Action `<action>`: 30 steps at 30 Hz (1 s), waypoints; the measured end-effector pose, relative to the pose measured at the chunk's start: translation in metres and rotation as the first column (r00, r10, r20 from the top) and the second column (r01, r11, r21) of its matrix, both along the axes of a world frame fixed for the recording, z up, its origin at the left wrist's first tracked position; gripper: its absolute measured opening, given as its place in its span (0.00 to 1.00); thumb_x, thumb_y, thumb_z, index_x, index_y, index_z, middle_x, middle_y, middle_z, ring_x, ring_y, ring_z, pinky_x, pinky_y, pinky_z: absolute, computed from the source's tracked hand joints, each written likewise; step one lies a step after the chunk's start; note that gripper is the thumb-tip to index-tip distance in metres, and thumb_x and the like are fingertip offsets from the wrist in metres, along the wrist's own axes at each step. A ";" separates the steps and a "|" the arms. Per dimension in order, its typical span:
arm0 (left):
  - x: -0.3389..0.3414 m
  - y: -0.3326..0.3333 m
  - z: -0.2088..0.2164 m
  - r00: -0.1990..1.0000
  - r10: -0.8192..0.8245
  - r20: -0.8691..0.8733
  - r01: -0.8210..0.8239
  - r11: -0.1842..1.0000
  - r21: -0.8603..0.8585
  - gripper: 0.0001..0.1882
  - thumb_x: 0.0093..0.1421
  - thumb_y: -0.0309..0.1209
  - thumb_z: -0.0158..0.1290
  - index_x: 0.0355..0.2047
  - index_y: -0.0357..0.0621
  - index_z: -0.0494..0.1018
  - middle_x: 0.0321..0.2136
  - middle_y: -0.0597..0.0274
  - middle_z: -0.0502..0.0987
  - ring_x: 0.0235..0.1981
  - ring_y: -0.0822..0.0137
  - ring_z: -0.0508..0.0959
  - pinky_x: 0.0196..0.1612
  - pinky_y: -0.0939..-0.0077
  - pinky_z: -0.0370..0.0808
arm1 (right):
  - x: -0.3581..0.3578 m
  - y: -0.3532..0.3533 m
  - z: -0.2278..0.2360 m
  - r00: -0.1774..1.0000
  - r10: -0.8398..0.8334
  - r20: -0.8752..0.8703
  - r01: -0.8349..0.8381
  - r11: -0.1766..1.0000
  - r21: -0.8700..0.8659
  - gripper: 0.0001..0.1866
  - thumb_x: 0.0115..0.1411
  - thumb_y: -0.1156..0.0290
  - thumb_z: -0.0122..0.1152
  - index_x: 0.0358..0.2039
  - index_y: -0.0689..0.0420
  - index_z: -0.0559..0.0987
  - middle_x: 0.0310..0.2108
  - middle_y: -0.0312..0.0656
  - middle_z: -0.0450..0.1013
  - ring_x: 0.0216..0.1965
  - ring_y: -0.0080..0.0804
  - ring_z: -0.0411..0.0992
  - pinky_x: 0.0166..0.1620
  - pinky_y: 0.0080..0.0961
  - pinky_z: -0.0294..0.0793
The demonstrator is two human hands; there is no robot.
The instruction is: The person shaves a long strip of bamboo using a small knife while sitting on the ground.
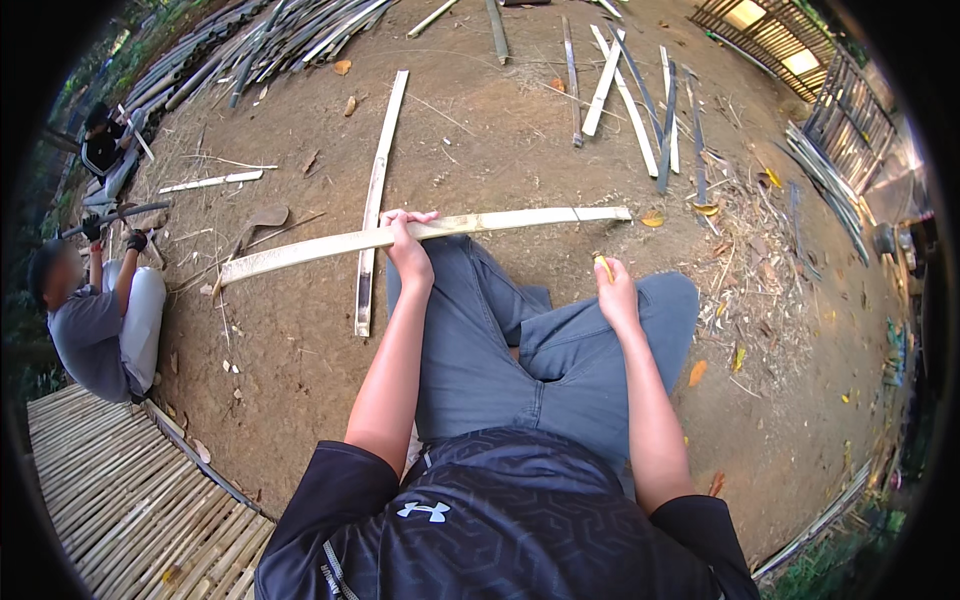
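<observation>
Left hand [408,256] gripping pale bamboo strip [510,221] near middle, by left knee [455,264], crossing above second strip [383,165] on dirt ground [285,370]. Right hand [619,292] closed round small yellow handle [603,266], apart from strip. Firm grip, fingers clear of edges, advisable.

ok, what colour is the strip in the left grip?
The strip is pale cream-yellow; shows best in the head view.

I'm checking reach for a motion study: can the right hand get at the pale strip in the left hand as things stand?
Probably yes: the right end of the pale strip lies just ahead of the right hand, with no obstacle visible between, though that hand already grips a small yellow object.
</observation>
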State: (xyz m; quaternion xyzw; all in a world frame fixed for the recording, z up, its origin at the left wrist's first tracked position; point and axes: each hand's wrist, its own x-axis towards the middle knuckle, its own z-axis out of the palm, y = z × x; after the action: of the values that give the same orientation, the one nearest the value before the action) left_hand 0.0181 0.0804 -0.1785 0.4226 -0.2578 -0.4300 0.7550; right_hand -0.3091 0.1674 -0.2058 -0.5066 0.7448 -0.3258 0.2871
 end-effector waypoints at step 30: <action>0.003 -0.001 0.000 1.000 0.001 -0.019 -0.001 1.000 0.007 0.06 0.68 0.30 0.40 0.34 0.43 0.61 0.25 0.57 0.73 0.30 0.59 0.79 0.41 0.61 0.76 | 0.150 -0.026 0.118 0.907 0.245 -0.343 -0.224 0.969 0.102 0.13 0.62 0.61 0.56 0.38 0.57 0.78 0.26 0.54 0.78 0.33 0.55 0.79 0.37 0.47 0.78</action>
State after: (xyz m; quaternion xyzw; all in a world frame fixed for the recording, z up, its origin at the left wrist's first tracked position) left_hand 0.0213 0.0796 -0.1783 0.4213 -0.2491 -0.4343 0.7562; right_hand -0.1592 0.1410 -0.0876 -0.6338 0.7272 -0.1703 0.2009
